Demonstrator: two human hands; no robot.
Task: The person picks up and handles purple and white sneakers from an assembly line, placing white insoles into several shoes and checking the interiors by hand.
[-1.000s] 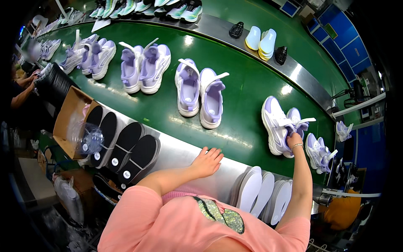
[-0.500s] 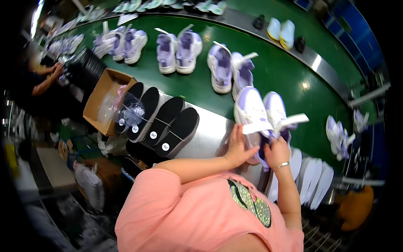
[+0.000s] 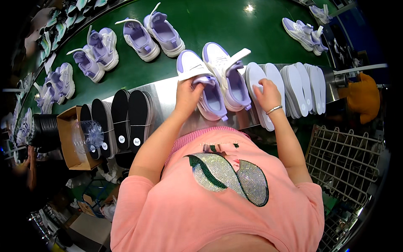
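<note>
1. Lavender-and-white sneakers [image 3: 218, 82], one pair, sit side by side on the steel ledge [image 3: 163, 98] at the near edge of the green conveyor belt [image 3: 218, 25], just in front of the person.
2. Left hand [image 3: 187, 93] pinches the tongue of the left sneaker, fingers curled into its opening.
3. Right hand [image 3: 265, 93] lies on the nearest white insole [image 3: 257, 84], fingers closing on its edge; no insole is lifted yet.
4. By my reading, neither shoe has its insole in, so both fittings remain.
5. Room is tight: the white insole stack [image 3: 304, 86] crowds the right, black insole bundles [image 3: 121, 117] the left; the open belt beyond offers free space.
</note>
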